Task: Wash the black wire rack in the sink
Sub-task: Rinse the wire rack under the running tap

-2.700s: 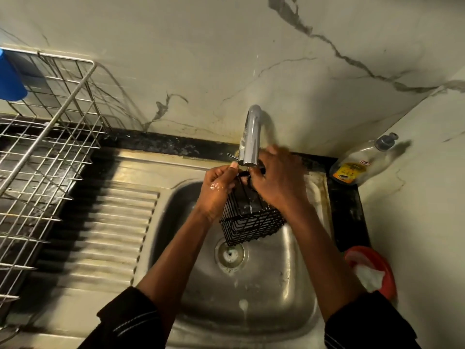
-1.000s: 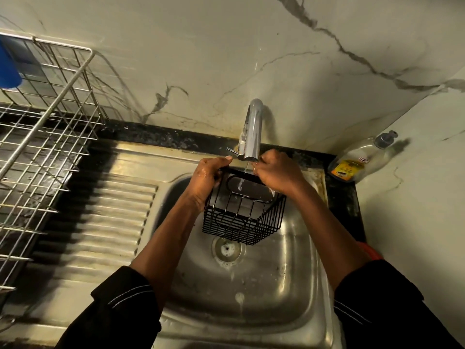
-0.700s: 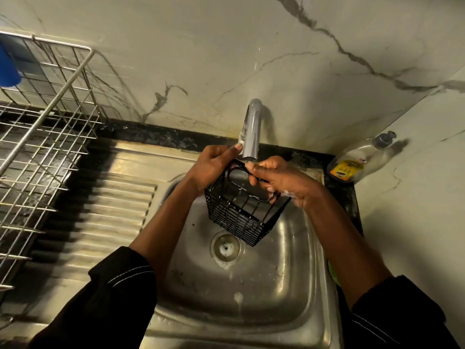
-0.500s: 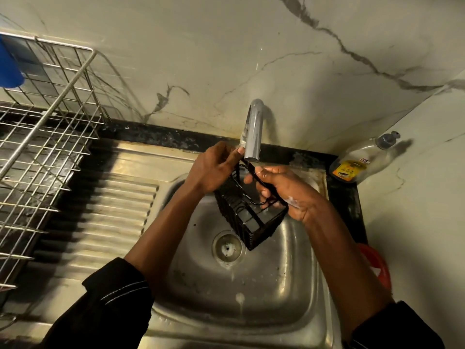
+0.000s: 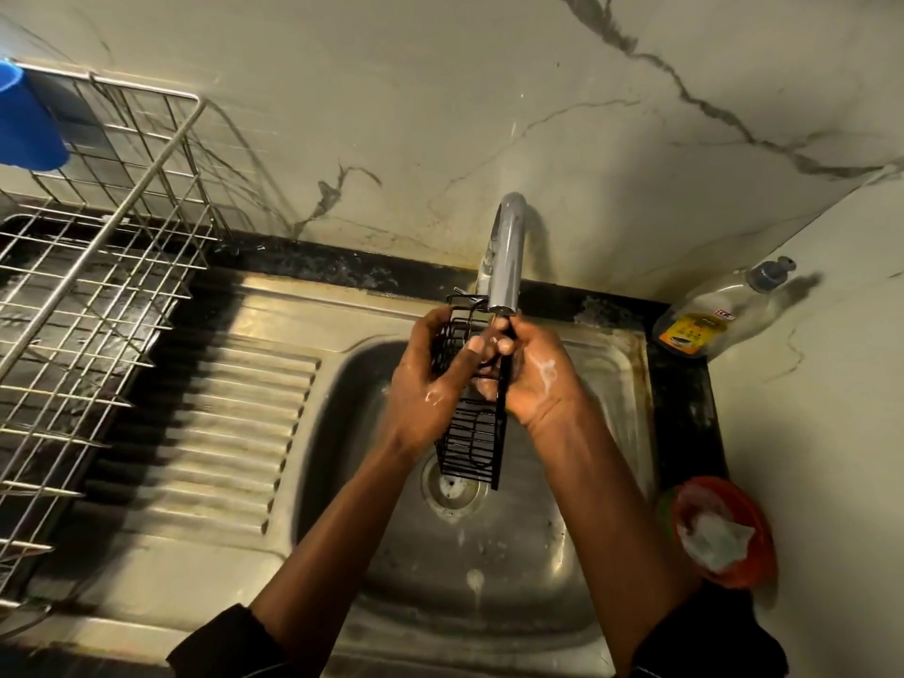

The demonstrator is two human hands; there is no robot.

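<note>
The black wire rack [image 5: 470, 445] hangs on end over the steel sink [image 5: 606, 482], just under the spout of the grey tap [image 5: 506, 259]. Its lower end points down toward the drain [image 5: 452, 489]. My left hand [image 5: 430, 381] grips the rack's left side, fingers curled over its upper wires. My right hand [image 5: 535, 376] holds the rack's right edge bar, fingers wrapped round it near the top. Both hands are wet with traces of foam. The rack's middle is hidden between my hands.
A ribbed steel drainboard [image 5: 215, 433] lies left of the basin, and a metal wire dish rack [image 5: 83, 296] with a blue object [image 5: 27, 122] stands beyond it. A soap bottle [image 5: 709, 315] leans in the right corner; a red dish [image 5: 724, 533] holding a white scrub sits at right.
The rack has been turned from open-side-up to standing on end under the tap. Both hands shifted their grip and closed in on its upper part.
</note>
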